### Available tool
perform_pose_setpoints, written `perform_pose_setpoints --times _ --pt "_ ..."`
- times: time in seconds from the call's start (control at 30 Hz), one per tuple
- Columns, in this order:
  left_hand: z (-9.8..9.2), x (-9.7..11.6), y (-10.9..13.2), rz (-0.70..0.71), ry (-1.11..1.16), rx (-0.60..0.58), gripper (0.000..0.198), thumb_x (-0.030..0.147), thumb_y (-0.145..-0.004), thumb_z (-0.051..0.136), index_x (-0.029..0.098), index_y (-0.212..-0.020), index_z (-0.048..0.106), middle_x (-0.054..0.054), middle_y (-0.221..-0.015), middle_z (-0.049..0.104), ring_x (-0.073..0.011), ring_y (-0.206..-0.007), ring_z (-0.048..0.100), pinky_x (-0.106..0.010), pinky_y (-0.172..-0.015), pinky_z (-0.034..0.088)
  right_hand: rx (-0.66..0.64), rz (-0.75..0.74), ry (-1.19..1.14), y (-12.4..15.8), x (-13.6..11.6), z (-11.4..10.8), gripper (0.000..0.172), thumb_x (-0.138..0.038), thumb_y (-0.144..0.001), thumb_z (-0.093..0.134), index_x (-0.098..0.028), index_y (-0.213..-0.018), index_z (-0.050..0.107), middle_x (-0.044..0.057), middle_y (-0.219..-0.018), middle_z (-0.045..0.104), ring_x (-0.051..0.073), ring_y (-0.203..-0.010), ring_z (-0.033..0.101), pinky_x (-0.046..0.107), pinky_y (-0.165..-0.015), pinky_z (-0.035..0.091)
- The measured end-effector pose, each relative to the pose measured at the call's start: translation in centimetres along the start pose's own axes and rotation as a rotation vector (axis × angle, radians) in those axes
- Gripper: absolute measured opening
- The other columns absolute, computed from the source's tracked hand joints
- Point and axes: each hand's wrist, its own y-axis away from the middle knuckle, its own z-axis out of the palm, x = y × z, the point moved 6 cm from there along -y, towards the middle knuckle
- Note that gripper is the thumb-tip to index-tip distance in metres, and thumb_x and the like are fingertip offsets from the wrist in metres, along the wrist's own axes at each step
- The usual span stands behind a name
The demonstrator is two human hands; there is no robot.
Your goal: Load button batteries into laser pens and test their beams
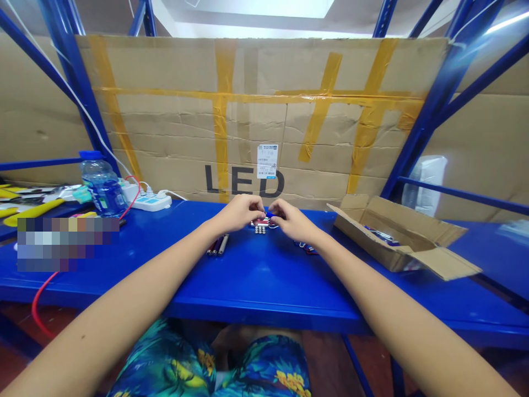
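My left hand (pixel 243 212) and my right hand (pixel 290 217) meet above the far middle of the blue table, fingers bent into pinches. Between the fingertips shows a small blue piece (pixel 268 214), too small to name. Just under the hands lie red and silver tubes (pixel 262 222), partly hidden by the fingers. In front of them sits a tight group of small silver metal pieces (pixel 260 229). Several slim dark and silver pen-like tubes (pixel 217 245) lie side by side near my left wrist. Blue and red pieces with metal clips (pixel 306 247) are partly covered by my right forearm.
On the right stands an open cardboard box (pixel 397 259) with blue items inside. A water bottle (pixel 101 184), a white power strip (pixel 151 199) and yellow-handled tools (pixel 35 212) are at left. A large cardboard panel (pixel 177 132) and blue frame posts (pixel 430 110) close off the back.
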Motion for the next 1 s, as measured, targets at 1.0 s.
perform_pose_setpoints --times 1.0 --pt "0.5 0.4 0.3 0.009 0.264 0.003 0.011 0.023 -0.079 0.064 0.012 -0.078 0.066 -0.001 -0.058 0.064 -0.0110 -0.053 0.058 -0.023 -0.053 0.046 0.186 -0.249 0.146 0.6 -2.1 -1.3 0.011 -0.016 -0.077 0.063 -0.020 -0.081 0.053 0.002 -0.080 0.058 0.017 -0.073 0.053 0.030 -0.067 0.042"
